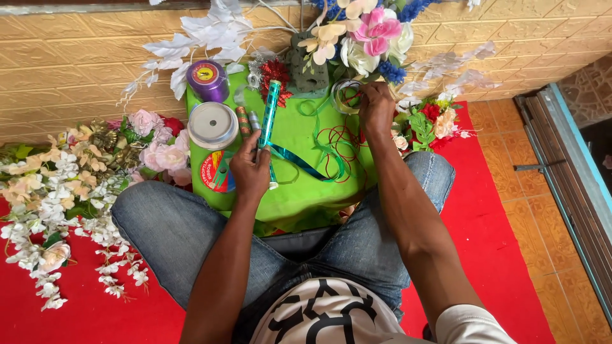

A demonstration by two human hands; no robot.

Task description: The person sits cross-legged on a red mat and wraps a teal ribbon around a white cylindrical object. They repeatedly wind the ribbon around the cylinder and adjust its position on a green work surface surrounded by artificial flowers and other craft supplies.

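Observation:
I sit cross-legged with a bright green board [293, 137] across my knees. My left hand [250, 169] grips the lower end of a teal patterned stick [269, 111] that points away from me. Teal and green ribbon [306, 164] trails from it across the board. My right hand [376, 108] is stretched to the board's far edge and closed on a clear ribbon spool [346, 95], right beneath a bouquet of pink, cream and blue artificial flowers [366, 35]. Thin red cord [341, 143] loops on the board below that hand.
A purple ribbon roll [207, 79], a white ribbon roll [212, 124], a flat red-labelled spool [217, 172] and a red glitter bow [275, 73] lie on the board's left and far side. Artificial flowers [70, 185] pile on the red mat [491, 229] at left. A tan brick-pattern wall [70, 70] stands behind.

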